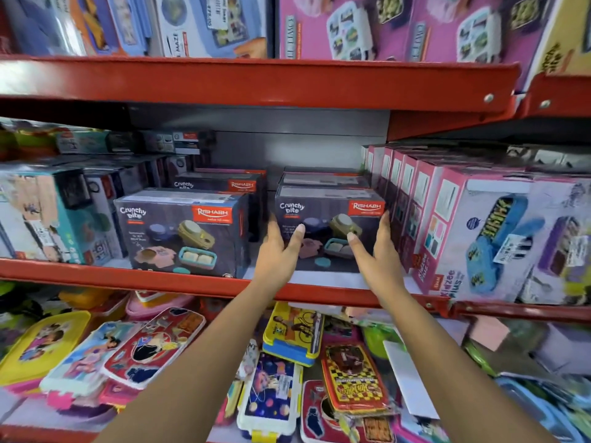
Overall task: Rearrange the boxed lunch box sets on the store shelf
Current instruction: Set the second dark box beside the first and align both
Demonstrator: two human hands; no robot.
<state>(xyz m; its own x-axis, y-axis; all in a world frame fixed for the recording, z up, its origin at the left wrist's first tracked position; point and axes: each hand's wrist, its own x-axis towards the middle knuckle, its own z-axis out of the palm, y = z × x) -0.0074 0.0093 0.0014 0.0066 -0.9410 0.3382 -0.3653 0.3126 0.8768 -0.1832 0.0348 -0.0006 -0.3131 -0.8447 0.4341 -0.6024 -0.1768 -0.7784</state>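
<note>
Both hands, left hand (277, 251) and right hand (377, 251), are spreading open-fingered against the right Crunchy Bite box (329, 231); squaring it beside its twin (182, 233) wants even pressure.

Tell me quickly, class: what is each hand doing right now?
Left hand: open, fingers spread against the front left of the dark Crunchy Bite box.
Right hand: open, flat against the same box's right side.

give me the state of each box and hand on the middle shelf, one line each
right Crunchy Bite box: upright, set back from the shelf edge, between both hands
left Crunchy Bite box: upright, at the shelf front, untouched
left hand: open, fingers at the box's left side
right hand: open, fingers at its right side
pink boxes: upright, in a packed row
</note>
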